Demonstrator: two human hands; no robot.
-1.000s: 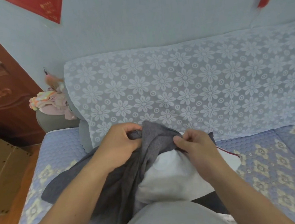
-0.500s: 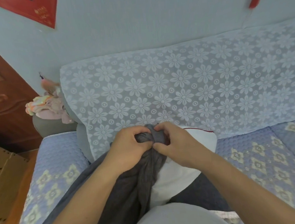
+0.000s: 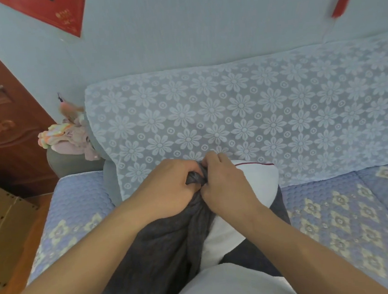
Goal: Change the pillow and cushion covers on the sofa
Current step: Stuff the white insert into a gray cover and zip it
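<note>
Both hands: L hand (image 3: pixel 168 190), R hand (image 3: pixel 226 186) bunch grey cover (image 3: pixel 163 246) over white pillow (image 3: pixel 258 183).

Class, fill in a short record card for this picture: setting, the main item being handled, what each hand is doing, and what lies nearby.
setting: sofa seat with a floral lace throw over its backrest
main item: white pillow partly inside a dark grey cover
left hand: grips bunched cover fabric at the pillow's top
right hand: grips the same bunch, touching the left hand
cover state: pillow's right side bare
nearby: pastel cloth bundle on the armrest, wooden door, cardboard box on the floor
</note>
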